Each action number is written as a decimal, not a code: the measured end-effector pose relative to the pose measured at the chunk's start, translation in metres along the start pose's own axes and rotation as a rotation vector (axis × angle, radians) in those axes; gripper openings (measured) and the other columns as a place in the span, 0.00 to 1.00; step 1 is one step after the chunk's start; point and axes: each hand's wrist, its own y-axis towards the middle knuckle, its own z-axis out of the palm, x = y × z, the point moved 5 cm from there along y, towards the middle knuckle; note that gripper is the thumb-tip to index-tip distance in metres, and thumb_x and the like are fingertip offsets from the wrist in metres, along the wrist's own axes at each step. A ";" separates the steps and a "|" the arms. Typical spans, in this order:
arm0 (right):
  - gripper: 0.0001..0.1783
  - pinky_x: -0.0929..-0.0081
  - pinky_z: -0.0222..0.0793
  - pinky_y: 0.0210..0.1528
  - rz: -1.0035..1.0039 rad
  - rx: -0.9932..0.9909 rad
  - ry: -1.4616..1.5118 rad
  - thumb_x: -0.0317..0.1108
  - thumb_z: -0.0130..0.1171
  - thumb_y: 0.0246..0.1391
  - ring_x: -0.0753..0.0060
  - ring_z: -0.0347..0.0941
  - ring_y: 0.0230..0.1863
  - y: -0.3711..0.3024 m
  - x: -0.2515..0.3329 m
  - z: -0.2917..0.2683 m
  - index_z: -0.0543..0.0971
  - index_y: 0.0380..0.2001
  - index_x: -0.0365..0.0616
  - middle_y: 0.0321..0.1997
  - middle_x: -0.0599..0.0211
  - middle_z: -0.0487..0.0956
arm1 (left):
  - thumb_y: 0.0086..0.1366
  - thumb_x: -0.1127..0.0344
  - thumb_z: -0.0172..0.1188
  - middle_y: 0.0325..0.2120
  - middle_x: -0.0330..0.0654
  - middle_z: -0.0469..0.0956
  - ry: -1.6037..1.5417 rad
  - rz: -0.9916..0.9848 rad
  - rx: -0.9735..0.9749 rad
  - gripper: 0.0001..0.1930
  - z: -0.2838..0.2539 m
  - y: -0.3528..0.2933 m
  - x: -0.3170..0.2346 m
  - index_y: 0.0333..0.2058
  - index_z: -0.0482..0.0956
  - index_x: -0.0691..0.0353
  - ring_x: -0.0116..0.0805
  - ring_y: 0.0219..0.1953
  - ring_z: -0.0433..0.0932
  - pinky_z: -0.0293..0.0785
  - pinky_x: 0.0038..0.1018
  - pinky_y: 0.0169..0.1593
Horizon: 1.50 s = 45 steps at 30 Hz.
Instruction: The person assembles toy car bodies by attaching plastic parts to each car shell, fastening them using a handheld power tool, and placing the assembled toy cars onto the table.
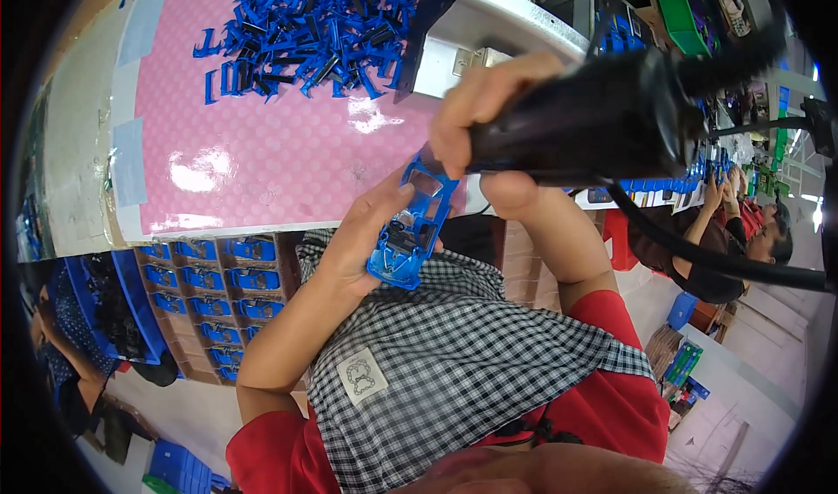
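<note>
My left hand [349, 241] is closed round a blue plastic housing [399, 271], held tilted just off the table's near edge. Dark parts and a clear window show inside the housing. In my right hand [489, 101] is a thick black electric screwdriver [585, 123], fingers wrapped round its front end. Its nose is at the far end of the housing; the tip is hidden by my fingers, so I cannot tell whether it touches a screw. A black cable [690, 245] runs from the tool toward the right.
Small blue and black clips [323, 36] lie heaped on the pink tabletop [271, 167]. A metal fixture [524, 18] stands beside them. Below the table's left part, a brown divided tray [220, 276] holds several blue housings. Co-workers sit along the bench at right; another person is at far left.
</note>
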 end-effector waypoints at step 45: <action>0.33 0.70 0.71 0.31 -0.048 -0.454 -0.181 0.61 0.58 0.49 0.72 0.69 0.22 -0.053 0.025 -0.013 0.57 0.42 0.48 0.27 0.64 0.69 | 0.66 0.62 0.52 0.48 0.42 0.73 0.056 0.058 -0.025 0.27 0.001 0.003 0.006 0.62 0.58 0.61 0.31 0.43 0.76 0.80 0.27 0.37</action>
